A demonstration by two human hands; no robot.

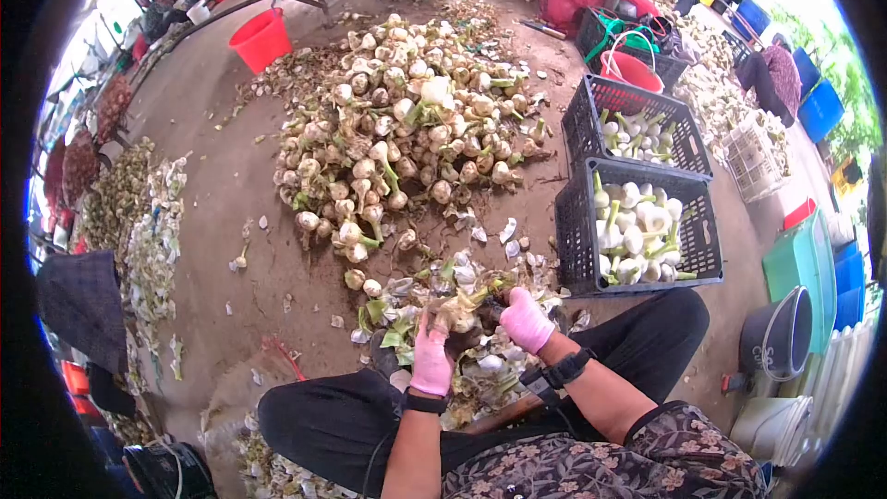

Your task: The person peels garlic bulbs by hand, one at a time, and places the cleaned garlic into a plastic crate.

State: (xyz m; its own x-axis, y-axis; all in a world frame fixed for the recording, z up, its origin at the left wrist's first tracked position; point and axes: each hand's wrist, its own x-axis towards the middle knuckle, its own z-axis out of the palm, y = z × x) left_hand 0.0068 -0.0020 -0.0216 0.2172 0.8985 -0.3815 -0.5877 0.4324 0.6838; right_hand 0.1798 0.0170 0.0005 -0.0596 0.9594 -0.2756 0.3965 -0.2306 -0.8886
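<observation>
My left hand point(431, 359), in a pink glove, is closed around a garlic bulb point(456, 312) with loose, brownish outer skin and a green stem pointing right. To the right of the bulb, my right hand point(528, 321), also gloved in pink, is curled into a fist near the stem end; what it grips is hidden. Peeled skins point(490, 365) lie beneath both hands, between my legs. Beyond them rises a big heap of untrimmed garlic point(397, 120). At the right, a black crate point(637, 279) holds cleaned white bulbs with short stems.
A second black crate point(577, 129) of white garlic stands behind the first, with a red bucket point(633, 74) beyond it. Another red bucket point(261, 41) is at the back left. On the right are a grey bucket point(774, 337) and a white crate point(753, 162). Other people sit farther off.
</observation>
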